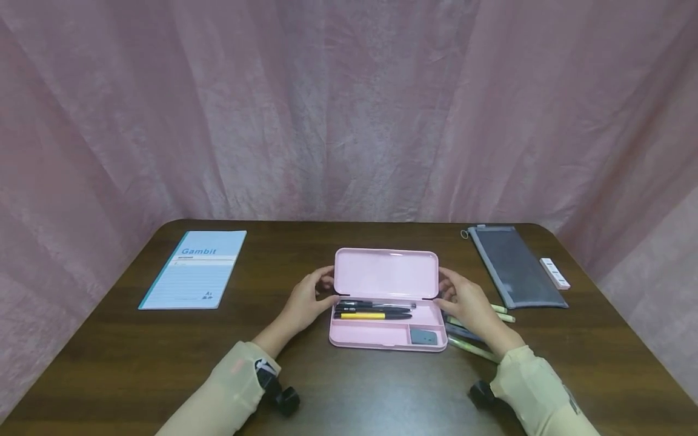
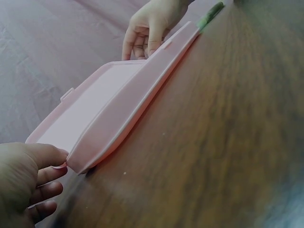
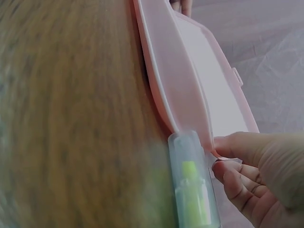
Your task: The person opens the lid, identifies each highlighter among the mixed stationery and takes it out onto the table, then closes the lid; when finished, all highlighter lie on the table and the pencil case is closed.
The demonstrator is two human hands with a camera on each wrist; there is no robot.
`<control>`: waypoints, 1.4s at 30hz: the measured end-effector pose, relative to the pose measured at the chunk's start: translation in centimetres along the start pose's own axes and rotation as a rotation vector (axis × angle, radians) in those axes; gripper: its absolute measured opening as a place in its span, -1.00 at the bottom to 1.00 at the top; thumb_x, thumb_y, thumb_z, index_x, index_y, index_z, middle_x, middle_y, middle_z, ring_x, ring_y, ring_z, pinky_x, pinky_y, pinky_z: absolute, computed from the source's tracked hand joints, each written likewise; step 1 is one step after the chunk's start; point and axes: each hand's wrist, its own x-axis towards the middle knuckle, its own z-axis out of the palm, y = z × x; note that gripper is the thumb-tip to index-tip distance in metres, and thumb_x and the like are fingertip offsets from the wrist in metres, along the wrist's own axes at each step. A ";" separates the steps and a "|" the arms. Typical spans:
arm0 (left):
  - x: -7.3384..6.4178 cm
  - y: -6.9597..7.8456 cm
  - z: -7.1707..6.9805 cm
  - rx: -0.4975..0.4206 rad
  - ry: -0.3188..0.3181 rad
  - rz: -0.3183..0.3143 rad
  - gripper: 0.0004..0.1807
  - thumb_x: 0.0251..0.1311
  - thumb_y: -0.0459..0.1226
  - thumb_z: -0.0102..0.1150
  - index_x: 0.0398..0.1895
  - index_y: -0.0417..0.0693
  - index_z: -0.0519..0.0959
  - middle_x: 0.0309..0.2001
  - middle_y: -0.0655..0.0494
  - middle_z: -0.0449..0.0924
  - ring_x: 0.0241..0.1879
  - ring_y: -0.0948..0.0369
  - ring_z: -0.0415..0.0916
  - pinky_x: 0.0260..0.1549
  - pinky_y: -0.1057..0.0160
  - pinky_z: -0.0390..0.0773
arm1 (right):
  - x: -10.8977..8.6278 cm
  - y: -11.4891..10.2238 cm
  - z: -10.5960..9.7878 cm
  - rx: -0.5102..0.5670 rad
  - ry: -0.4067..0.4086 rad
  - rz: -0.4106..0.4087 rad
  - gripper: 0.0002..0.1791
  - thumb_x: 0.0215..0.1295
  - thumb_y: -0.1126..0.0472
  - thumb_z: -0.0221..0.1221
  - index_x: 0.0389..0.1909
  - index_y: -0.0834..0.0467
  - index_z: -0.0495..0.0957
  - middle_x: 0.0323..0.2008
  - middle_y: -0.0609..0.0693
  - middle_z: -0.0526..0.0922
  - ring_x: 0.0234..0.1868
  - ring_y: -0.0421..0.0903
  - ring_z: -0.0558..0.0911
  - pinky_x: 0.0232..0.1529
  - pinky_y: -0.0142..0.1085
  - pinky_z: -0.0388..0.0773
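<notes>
A pink pencil case (image 1: 368, 333) lies on the table with its lid (image 1: 386, 274) raised. Inside it are several dark pens (image 1: 360, 306), a yellow-and-black pen (image 1: 371, 315) and a grey-blue eraser (image 1: 423, 336) in the small right compartment. My left hand (image 1: 305, 301) grips the case's left side near the hinge, thumb at the corner and fingers curled behind. On the opposite side my right hand (image 1: 468, 303) pinches the matching corner, as the right wrist view shows. Highlighters (image 3: 192, 194) with clear caps lie against the case's right side, partly hidden under my right hand and forearm.
At the left of the table lies a light blue notebook (image 1: 193, 269). Toward the back right are a grey zip pouch (image 1: 518, 266) and a small white box (image 1: 555, 274) beside it. A pink curtain (image 1: 349, 121) hangs behind the wooden table (image 1: 163, 363).
</notes>
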 end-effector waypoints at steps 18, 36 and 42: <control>0.1 -0.5 -0.1 -0.089 -0.020 0.024 -0.48 0.03 -0.41 0.36 0.10 -0.16 0.42 -0.20 0.01 0.57 -0.14 0.14 0.48 -0.11 0.20 0.46 | 0.1 0.1 -0.4 0.005 0.079 -0.029 -0.43 0.15 0.25 0.32 0.17 0.31 0.38 -0.27 0.09 0.66 -0.33 -0.12 0.57 -0.36 -0.36 0.53; -0.1 -0.7 0.1 -0.092 -0.029 0.105 -0.51 0.05 -0.44 0.34 0.07 -0.07 0.45 -0.15 0.02 0.58 -0.13 0.13 0.49 -0.07 0.11 0.52 | 0.0 -1.1 -2.5 0.078 0.129 -0.065 -0.59 0.47 0.07 -0.01 0.10 0.30 0.49 -0.06 0.22 0.64 -0.15 0.06 0.61 -0.13 -0.06 0.57; -0.1 -0.5 0.0 -0.088 -0.036 0.118 -0.54 0.05 -0.45 0.33 0.06 -0.13 0.48 -0.13 -0.03 0.59 -0.10 0.09 0.50 -0.04 0.07 0.52 | 0.6 -1.9 -2.9 0.073 0.151 -0.064 -0.56 0.50 0.02 -0.07 0.03 0.29 0.55 -0.03 0.25 0.66 -0.06 0.15 0.63 -0.08 0.03 0.58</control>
